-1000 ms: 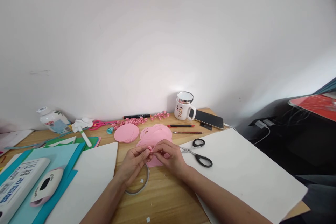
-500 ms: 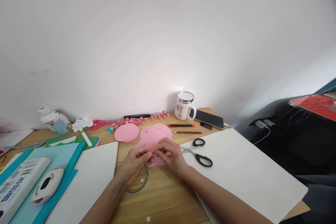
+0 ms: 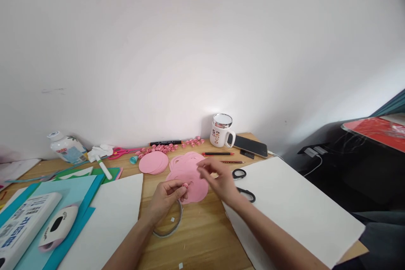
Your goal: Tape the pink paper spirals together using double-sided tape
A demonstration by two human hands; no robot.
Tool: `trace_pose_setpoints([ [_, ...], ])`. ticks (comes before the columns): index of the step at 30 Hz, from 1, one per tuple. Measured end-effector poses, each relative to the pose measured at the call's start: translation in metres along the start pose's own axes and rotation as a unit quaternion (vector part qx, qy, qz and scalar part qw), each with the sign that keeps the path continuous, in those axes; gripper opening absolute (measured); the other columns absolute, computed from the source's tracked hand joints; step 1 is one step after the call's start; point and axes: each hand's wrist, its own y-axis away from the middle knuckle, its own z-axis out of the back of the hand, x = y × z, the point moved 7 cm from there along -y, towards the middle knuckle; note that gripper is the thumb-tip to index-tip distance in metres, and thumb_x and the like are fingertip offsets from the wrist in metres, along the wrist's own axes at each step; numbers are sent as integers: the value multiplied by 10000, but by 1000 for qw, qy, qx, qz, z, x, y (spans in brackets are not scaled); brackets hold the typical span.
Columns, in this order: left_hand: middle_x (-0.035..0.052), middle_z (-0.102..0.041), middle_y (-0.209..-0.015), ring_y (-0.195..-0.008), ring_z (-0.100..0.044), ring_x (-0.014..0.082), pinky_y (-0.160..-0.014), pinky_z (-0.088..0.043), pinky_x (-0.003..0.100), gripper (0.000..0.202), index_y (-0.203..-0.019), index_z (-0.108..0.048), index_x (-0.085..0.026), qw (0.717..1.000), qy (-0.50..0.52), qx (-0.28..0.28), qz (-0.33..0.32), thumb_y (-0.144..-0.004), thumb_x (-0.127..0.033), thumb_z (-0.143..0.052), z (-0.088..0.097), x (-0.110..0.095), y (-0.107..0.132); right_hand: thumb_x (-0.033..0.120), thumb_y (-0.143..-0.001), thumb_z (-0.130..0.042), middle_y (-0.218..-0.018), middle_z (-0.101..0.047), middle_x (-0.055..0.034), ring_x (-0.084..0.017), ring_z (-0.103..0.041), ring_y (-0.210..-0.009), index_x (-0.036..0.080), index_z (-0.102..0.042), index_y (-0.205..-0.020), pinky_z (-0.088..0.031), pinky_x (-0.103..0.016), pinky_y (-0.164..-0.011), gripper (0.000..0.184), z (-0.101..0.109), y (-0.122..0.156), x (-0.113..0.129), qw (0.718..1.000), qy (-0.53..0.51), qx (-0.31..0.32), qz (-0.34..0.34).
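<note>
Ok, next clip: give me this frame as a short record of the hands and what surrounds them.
Left hand: pinches a small rolled pink paper piece
Right hand: apart from it, above loose pink paper circles; grip unclear
By left wrist: clear tape ring on the wooden desk
By right hand: black-handled metal scissors, partly hidden
Back edge: row of small pink paper rolls, white ceramic mug, dark phone

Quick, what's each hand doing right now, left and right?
Left hand: closed, pinching a small pink paper roll.
Right hand: hovers above the pink paper circles, blurred; open or closed cannot be told.
</note>
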Motion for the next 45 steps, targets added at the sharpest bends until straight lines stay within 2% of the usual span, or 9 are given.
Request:
trace_pose_setpoints([
  [5, 43, -611, -653, -619, -522, 142, -560, -414, 241, 255, -845, -695, -129, 1000, 14, -23, -1, -690, -328, -656, 5, 2, -1, 399, -754, -534, -775, -654, -65, -191, -610, -690, 179, -613, -822, -500, -334, -668, 244, 117, -31, -31, 971, 189, -135, -54],
  [9, 35, -612, -630, -600, -521, 131, -556, -413, 236, 241, -841, -699, -130, 1000, 19, -19, 0, -686, -312, -664, 2, 2, -1, 363, -618, -659, -1016, -631, -105, -281, -577, -946, 183, -576, -1032, -451, -384, -806, 458, 169, -53, -105, 911, 378, -15, -167],
  [16, 30, -610, -607, -582, -524, 134, -545, -407, 240, 275, -878, -696, -136, 1000, 26, -14, 6, -687, -330, -663, 0, 4, 0, 375, -541, -712, -1182, -538, -121, -281, -515, -1059, 186, -432, -1230, -417, -354, -849, 767, 171, -70, -175, 877, 389, 174, -224],
  [29, 29, -619, -606, -579, -529, 128, -540, -400, 236, 270, -855, -696, -132, 999, 37, -9, 9, -689, -342, -663, 0, 4, 0, 404, -503, -735, -1181, -528, -169, -305, -461, -1117, 106, -361, -1269, -416, -370, -861, 903, 177, -75, -194, 865, 400, 153, -261],
  [35, 25, -612, -617, -589, -516, 116, -561, -399, 235, 237, -858, -691, -129, 998, 56, -8, -3, -708, -309, -656, 0, 4, 0, 388, -540, -722, -1204, -518, -150, -308, -469, -1112, 142, -372, -1275, -397, -396, -901, 851, 177, -69, -179, 885, 384, 127, -229],
  [37, 29, -612, -631, -601, -519, 119, -567, -400, 237, 233, -871, -688, -127, 998, 62, -12, -12, -720, -299, -646, 2, 5, -1, 407, -572, -704, -1198, -520, -153, -310, -483, -1100, 150, -453, -1210, -399, -401, -905, 733, 181, -70, -156, 904, 378, 46, -196],
  [40, 36, -614, -645, -613, -526, 123, -575, -404, 238, 234, -874, -685, -123, 997, 72, -23, -14, -714, -291, -653, 4, 7, -2, 396, -766, -523, -1015, -608, -134, -248, -572, -957, 136, -532, -1089, -435, -387, -862, 415, 177, -62, -90, 926, 316, -188, -82],
  [42, 37, -614, -645, -613, -529, 125, -570, -406, 237, 222, -844, -686, -121, 996, 83, -28, -11, -693, -284, -671, 5, 8, -2, 364, -808, -479, -872, -628, -94, -199, -600, -791, 149, -573, -981, -473, -364, -780, 291, 148, -47, -45, 930, 257, -261, 7],
  [45, 39, -610, -629, -598, -528, 129, -558, -409, 239, 226, -818, -689, -118, 995, 94, -32, -13, -670, -288, -686, 5, 6, -2, 304, -810, -507, -760, -617, -47, -145, -581, -675, 185, -614, -805, -498, -267, -613, 161, 50, -29, -7, 989, 125, -44, 64],
])
